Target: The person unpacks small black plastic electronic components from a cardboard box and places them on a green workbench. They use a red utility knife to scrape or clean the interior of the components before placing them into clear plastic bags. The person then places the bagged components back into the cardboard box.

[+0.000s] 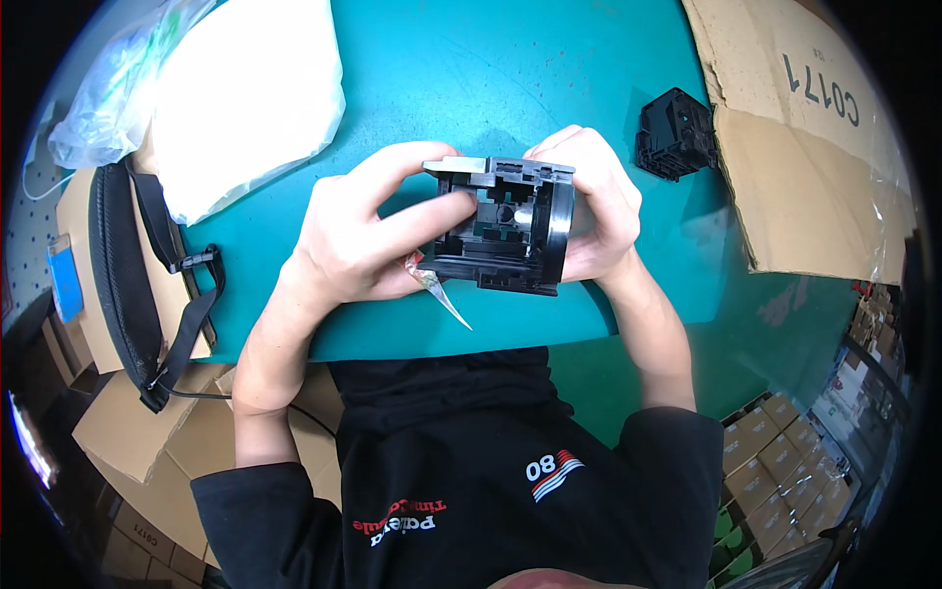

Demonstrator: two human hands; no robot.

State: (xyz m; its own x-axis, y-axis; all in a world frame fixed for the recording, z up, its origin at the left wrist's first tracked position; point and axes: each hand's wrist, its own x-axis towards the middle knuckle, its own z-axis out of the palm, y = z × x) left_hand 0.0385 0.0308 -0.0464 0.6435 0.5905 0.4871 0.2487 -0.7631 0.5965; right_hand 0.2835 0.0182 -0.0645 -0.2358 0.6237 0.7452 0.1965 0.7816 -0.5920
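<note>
Both hands hold a black plastic housing above the near part of the green table. It is a box-like frame with an open, hollow face and several slots inside. My left hand is closed on its left side, with one finger reaching into the hollow. A small strip of clear, crinkled plastic with a red patch sticks out below those fingers. My right hand wraps round the right side of the housing, its fingertips partly hidden behind it. A second black plastic part lies farther right on the table.
A large cardboard box stands at the right, touching or nearly touching the second part. At the left are a white bag, clear plastic wrap and a black padded strap with a buckle. Stacked small cartons sit lower right.
</note>
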